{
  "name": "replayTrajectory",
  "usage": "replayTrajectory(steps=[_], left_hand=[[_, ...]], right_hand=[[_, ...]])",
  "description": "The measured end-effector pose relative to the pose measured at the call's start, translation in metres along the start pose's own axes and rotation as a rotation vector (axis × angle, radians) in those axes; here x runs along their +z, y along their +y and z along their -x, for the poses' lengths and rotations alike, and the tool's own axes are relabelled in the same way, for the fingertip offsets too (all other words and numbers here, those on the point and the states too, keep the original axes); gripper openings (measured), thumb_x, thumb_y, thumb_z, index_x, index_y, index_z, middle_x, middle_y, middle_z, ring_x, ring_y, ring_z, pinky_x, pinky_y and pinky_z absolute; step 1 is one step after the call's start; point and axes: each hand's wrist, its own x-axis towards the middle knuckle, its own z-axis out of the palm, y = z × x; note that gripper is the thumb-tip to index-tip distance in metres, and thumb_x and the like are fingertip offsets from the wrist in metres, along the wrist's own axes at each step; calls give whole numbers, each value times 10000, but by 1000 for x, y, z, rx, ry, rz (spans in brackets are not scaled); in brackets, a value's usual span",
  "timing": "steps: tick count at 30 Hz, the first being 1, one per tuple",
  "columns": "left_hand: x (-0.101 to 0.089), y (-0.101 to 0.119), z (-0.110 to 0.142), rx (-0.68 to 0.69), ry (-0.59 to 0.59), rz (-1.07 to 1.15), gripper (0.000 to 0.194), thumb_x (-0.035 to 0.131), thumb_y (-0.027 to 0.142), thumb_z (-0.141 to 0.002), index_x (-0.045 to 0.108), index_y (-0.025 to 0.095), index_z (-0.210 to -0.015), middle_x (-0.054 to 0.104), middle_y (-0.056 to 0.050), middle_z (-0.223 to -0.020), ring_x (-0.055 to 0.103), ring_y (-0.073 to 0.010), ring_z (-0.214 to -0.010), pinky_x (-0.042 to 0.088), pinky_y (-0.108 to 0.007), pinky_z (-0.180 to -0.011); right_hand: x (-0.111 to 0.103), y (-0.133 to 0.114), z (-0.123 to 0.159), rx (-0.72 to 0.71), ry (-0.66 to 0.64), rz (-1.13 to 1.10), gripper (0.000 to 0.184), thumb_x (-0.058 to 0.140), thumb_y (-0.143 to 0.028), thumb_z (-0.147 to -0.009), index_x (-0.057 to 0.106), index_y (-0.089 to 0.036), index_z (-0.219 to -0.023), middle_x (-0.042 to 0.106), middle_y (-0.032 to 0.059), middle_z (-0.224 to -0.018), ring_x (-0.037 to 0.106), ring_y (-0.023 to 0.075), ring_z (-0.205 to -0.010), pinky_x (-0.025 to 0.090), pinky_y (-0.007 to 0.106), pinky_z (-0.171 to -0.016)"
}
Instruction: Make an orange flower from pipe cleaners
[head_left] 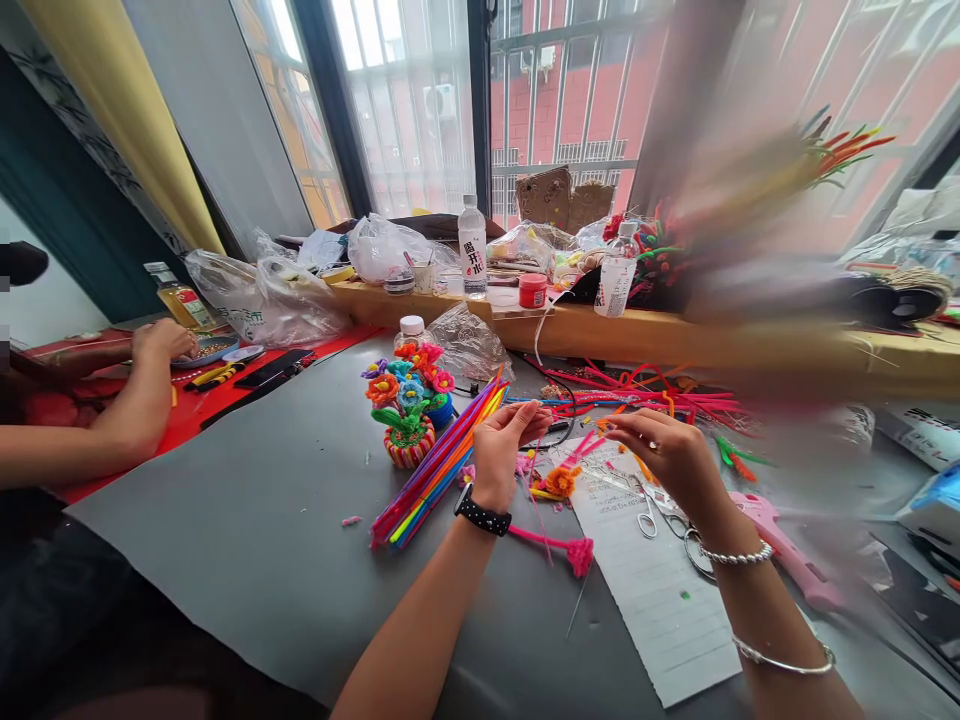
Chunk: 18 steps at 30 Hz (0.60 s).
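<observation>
My left hand [504, 452], with a dark dotted watch band at its wrist, is raised over the table with thumb and fingers pinched. My right hand [664, 452], wearing a ring and bracelets, is also pinched, a short gap away. What either one holds is too fine to make out. Beside my left hand lies a bundle of coloured pipe cleaners [435, 475]. Below it rest an orange pipe-cleaner flower [559, 484] and a pink flower [579, 556] on a stem. Under my right hand are scissors [647, 522] on a lined paper sheet [660, 610].
Pots of pipe-cleaner flowers [409, 442] stand left of the bundle. A pink glue gun [787, 550] lies at right, partly blurred. Loose pink pipe cleaners [675, 402] lie behind. Bottles [472, 250] line the wooden ledge [420, 305]. A co-worker's hand [161, 342] works at far left.
</observation>
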Motion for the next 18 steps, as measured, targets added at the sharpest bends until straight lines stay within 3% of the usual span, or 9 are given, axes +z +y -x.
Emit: replayTrajectory(steps=[7, 12, 18], left_hand=[[0, 1, 0, 0, 20, -2, 217, 707, 293, -575, 648, 111, -678, 670, -32, -619, 633, -119, -577, 503, -222, -609], [0, 3, -1, 19, 67, -23, 217, 706, 293, -571, 647, 109, -671, 667, -30, -605, 630, -126, -553, 515, -250, -618], [-3, 3, -4, 66, 67, -84, 203, 688, 302, -591, 646, 114, -653, 667, -33, -614, 631, -129, -555, 517, -240, -597]], right_hand=[[1, -2, 1, -104, -7, 116, 246, 423, -250, -856, 650, -161, -824, 678, 54, -756, 622, 140, -650, 471, 219, -606], [7, -5, 1, -162, -14, 300, 281, 408, -270, -864, 634, -109, -902, 652, 82, -726, 605, 158, -644, 448, 238, -608], [12, -10, 3, -170, -34, 363, 316, 362, -259, -884, 627, -126, -774, 616, 53, -642, 560, 125, -542, 387, 217, -522]])
